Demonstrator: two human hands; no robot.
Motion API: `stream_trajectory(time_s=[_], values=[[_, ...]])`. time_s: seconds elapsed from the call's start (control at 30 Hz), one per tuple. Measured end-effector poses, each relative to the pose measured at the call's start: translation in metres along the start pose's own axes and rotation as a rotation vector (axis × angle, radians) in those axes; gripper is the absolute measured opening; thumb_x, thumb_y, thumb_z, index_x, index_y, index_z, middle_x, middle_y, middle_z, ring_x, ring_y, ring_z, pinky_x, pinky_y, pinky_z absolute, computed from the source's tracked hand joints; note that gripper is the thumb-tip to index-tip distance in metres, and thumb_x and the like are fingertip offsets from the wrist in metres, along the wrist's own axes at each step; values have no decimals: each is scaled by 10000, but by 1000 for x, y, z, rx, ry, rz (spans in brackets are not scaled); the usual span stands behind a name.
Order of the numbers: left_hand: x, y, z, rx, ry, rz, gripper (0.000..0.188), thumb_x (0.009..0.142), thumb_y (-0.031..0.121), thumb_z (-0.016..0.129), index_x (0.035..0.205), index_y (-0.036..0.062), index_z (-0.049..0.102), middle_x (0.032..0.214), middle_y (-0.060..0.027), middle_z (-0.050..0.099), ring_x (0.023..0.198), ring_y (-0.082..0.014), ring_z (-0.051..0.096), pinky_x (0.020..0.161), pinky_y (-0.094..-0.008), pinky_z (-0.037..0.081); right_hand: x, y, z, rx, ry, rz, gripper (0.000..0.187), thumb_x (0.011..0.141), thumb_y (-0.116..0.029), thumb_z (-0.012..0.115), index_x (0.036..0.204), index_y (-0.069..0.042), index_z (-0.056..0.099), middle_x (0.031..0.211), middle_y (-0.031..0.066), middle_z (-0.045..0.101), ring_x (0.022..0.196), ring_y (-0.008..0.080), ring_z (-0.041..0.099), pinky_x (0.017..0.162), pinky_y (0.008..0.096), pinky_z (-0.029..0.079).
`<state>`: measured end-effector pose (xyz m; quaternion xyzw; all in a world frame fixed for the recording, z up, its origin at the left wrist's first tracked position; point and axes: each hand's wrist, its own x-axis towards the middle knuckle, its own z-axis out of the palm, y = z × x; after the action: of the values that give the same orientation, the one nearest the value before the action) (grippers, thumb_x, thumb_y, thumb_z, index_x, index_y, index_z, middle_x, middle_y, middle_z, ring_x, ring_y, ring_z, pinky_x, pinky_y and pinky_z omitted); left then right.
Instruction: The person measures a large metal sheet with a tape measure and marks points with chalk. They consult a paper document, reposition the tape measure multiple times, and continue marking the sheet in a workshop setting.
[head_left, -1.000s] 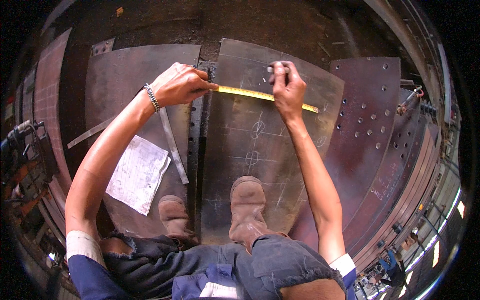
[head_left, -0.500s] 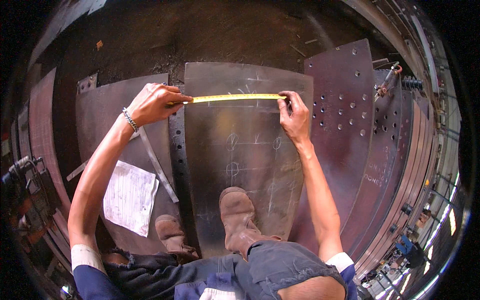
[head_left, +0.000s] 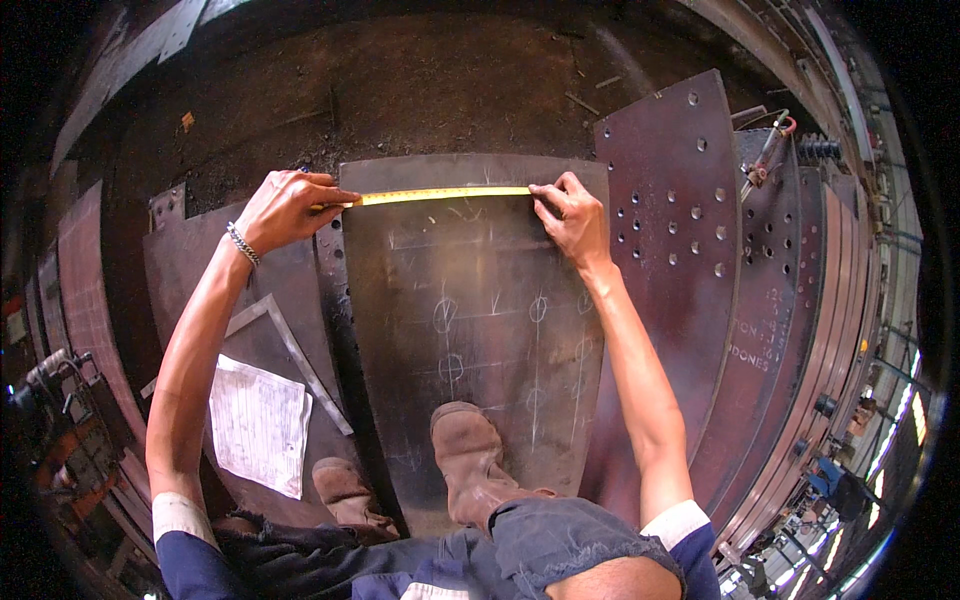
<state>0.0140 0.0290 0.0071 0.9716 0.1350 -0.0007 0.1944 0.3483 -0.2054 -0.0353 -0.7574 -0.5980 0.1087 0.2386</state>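
A yellow measuring tape (head_left: 445,193) stretches straight between my two hands, over the far part of a dark steel plate (head_left: 400,290). At the plate's left edge, my left hand (head_left: 290,210) pinches one end of the tape between thumb and fingers. Near the plate's right side, my right hand (head_left: 575,220) grips the other end with closed fingers. White chalk lines, small circles with crosses (head_left: 446,315) and tick marks cover the plate. One brown boot (head_left: 466,448) of mine stands on its near part. The tape's case cannot be made out.
On the left plate lie a paper sheet with writing (head_left: 260,425) and a metal square (head_left: 305,365). To the right is a reddish plate with punched holes (head_left: 660,300). A cutting torch (head_left: 765,160) rests beyond it. Stacked steel plates (head_left: 835,330) line the far right.
Both hands and the stretched tape now lie slightly farther toward the plate's far edge. The view has shifted a little, so the plate sits lower. Both hands keep their hold.
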Motion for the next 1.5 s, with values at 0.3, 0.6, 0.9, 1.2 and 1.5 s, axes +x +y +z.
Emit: stream_trajectory(time_s=[0.3,0.6,0.9,1.2,1.5], values=[[-2,-9,8,-9,-21,-13,286,853,181,683,1133,204,736,773,-78,598,713,-269,624,644,-399,504,-3,-1,7,-29,45,-34,191,840,-156,712,1024,-103,715,878,87,575,791,275,646,706,401,538],[-8,-12,4,-52,-48,-72,265,848,164,695,1106,157,755,801,-74,643,715,-247,646,658,-372,513,0,-3,18,-72,21,-104,223,837,-165,715,1049,-98,694,893,91,572,844,281,642,734,406,543],[-10,-18,1,-68,-32,-52,259,844,144,690,1096,144,748,782,-92,630,712,-280,639,644,-390,504,3,-8,18,-48,-11,-117,202,839,-162,711,1014,-70,672,896,113,562,840,303,639,732,414,538],[-9,-15,-1,-52,-56,-70,284,828,138,685,1102,168,751,783,-93,616,705,-286,621,642,-396,496,3,-8,18,-11,-24,-89,194,851,-156,694,1013,-57,655,898,124,563,829,318,642,717,428,539],[-10,-16,4,-14,-53,-37,303,829,123,676,1118,181,748,822,-85,643,729,-280,634,666,-399,508,5,-8,18,-3,-39,-65,187,851,-168,699,999,-63,653,893,120,566,823,316,648,714,424,546]])
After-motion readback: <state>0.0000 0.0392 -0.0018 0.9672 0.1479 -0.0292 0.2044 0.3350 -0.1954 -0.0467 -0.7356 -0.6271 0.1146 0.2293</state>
